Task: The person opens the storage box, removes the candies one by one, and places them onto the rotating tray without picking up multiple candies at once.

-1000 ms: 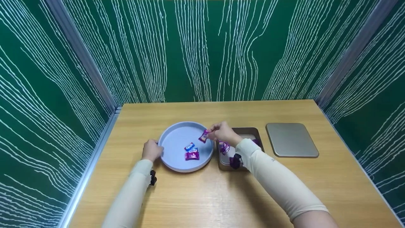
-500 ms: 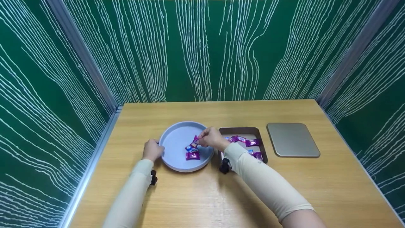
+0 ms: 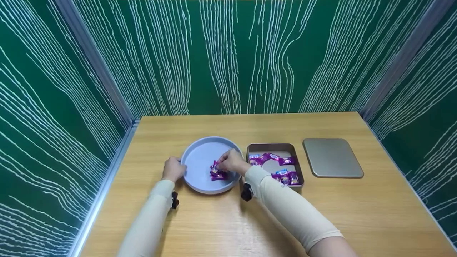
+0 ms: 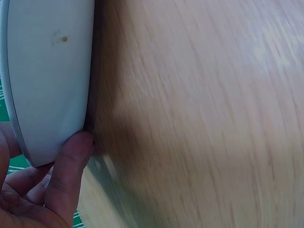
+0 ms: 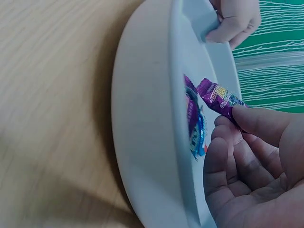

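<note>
A round pale blue plate (image 3: 195, 162) with a raised rim stands on the table. My left hand (image 3: 174, 168) grips its left rim, and in the left wrist view the thumb (image 4: 76, 147) presses on the outer wall. Over the plate my right hand (image 3: 232, 161) pinches a purple wrapped candy (image 5: 219, 97) between thumb and fingers. Below that candy, several purple and blue wrapped candies (image 5: 198, 128) lie in a small heap on the plate. In the head view the right fingers partly cover this heap.
Right of the plate stands an open square metal tin (image 3: 270, 145) with several purple and blue candies (image 3: 285, 161) inside. Its flat metal lid (image 3: 332, 157) lies farther right on the wooden table (image 3: 214, 228). Green walls with white streaks enclose the back and sides.
My right hand has carried the purple candy left from the plate's right rim to the heap, uncovering more of the tin. The left hand stays at the rim.
</note>
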Tool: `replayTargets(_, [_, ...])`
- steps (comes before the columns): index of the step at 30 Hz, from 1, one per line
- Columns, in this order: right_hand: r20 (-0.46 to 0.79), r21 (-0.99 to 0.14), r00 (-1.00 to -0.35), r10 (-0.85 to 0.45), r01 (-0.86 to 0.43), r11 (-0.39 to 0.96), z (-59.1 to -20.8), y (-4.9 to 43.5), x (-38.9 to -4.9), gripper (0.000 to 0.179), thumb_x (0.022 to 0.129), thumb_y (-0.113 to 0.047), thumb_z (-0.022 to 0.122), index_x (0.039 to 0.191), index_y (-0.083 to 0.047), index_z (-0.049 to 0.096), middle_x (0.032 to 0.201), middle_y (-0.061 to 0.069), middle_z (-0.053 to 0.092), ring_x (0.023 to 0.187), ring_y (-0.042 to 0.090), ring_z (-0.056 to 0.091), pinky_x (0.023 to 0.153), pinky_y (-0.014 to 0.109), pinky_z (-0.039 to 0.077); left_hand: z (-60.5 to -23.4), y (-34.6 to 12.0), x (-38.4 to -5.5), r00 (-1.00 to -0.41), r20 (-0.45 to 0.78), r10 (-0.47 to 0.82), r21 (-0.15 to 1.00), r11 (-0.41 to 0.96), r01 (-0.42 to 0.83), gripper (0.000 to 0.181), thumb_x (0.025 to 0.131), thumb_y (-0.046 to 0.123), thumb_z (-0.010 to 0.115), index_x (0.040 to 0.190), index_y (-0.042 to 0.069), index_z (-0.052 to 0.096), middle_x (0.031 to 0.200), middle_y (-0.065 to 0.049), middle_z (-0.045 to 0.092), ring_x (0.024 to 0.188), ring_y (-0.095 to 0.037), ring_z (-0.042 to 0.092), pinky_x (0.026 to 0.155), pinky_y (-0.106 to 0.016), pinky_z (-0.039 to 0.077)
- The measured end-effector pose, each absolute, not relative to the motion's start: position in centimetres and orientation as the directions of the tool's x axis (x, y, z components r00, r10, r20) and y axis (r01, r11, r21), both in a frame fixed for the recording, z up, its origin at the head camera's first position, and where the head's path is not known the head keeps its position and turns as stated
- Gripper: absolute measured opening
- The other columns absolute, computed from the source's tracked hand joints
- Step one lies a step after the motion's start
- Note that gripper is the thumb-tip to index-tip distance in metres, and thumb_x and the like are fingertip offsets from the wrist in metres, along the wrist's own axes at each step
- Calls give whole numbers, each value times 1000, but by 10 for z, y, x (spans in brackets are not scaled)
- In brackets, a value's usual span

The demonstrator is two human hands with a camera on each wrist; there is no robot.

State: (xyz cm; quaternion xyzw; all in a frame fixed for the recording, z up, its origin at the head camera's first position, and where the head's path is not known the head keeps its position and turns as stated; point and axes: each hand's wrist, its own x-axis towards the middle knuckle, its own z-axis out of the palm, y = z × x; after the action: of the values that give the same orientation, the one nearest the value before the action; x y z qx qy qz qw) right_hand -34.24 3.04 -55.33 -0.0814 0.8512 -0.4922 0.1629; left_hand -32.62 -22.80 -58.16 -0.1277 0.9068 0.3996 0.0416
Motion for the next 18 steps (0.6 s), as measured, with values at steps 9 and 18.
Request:
replayTargets(9, [-173,-821,-939,-297,-29,570,-561,20,-341,4,88,0,83,84,-1,83,64,-1,69,56,7,58,51,17,48,-582,-228,-326,-965,-166,-202,719,645,-258,38,91,0,63,125,-13,74,114,-31,78,86,-27,76,70,-33,68])
replayTargets(18, [-145,-745,-943,-298,-94,660,-563,13,-339,13,86,-5,85,74,-4,82,64,-1,72,58,7,58,54,18,47,-593,-235,-331,-977,-114,-179,731,651,-205,34,89,3,64,117,-10,78,108,-26,80,85,-26,74,71,-32,67])
